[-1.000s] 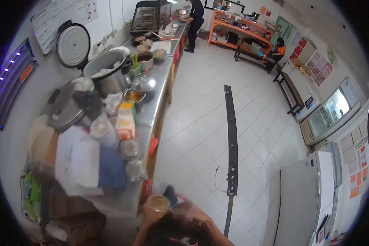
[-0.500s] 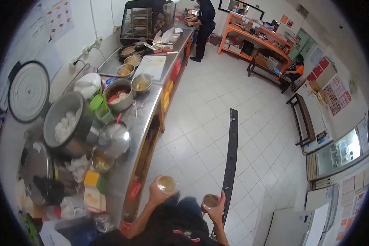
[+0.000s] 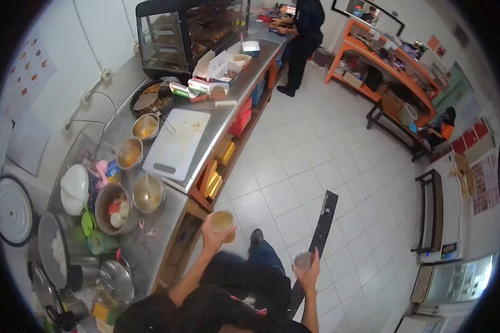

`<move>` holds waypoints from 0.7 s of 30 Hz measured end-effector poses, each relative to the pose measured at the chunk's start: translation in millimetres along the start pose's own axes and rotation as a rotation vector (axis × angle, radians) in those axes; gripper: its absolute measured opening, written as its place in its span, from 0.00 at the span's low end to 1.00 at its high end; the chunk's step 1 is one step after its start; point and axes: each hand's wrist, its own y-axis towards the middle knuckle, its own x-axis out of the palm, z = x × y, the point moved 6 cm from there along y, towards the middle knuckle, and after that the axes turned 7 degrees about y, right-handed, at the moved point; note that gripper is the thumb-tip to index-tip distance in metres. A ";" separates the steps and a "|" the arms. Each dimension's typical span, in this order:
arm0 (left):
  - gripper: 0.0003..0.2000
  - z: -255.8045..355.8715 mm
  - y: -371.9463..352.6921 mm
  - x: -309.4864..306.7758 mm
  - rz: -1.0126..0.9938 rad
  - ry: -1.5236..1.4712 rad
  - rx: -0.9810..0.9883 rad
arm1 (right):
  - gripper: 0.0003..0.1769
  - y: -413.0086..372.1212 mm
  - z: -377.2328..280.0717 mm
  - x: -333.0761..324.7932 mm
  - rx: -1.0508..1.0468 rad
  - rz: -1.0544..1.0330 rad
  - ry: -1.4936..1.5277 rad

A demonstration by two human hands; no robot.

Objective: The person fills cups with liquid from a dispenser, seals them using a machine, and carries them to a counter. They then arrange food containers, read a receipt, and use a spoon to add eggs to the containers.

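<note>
My left hand (image 3: 211,240) is closed round a clear cup of yellowish content (image 3: 222,222), in front of my body beside the counter edge. Another small clear cup (image 3: 303,261) is in my right hand (image 3: 309,276), farther to the right above the floor; its content looks greyish brown and is too blurred to name. Both cups are upright or nearly so, and they are well apart. The nearest counter items to my left hand are a metal bowl (image 3: 148,192) and a pair of scissors (image 3: 149,229).
Along the steel counter on the left stand a white cutting board (image 3: 178,141), a pot of food (image 3: 113,208), a large pot (image 3: 55,252) and a glass display case (image 3: 191,39). A person in dark clothes (image 3: 305,44) stands at its far end. A dark strip (image 3: 322,227) crosses the tiled floor.
I have moved forward along the counter, and the cutting board and display case are closer. Both cups stay in my hands. The large pot has slid toward the lower left of view.
</note>
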 end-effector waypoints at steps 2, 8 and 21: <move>0.36 36.2 55.5 15.5 0.054 0.043 -0.087 | 0.58 126.1 -14.1 36.7 -0.104 -0.113 0.078; 0.38 29.9 262.4 102.0 0.194 0.098 -0.088 | 0.61 490.1 -143.0 184.3 -0.445 -0.235 0.284; 0.36 -81.2 756.7 311.0 0.672 0.113 -0.081 | 0.53 973.3 -319.5 523.9 -0.749 -0.632 0.371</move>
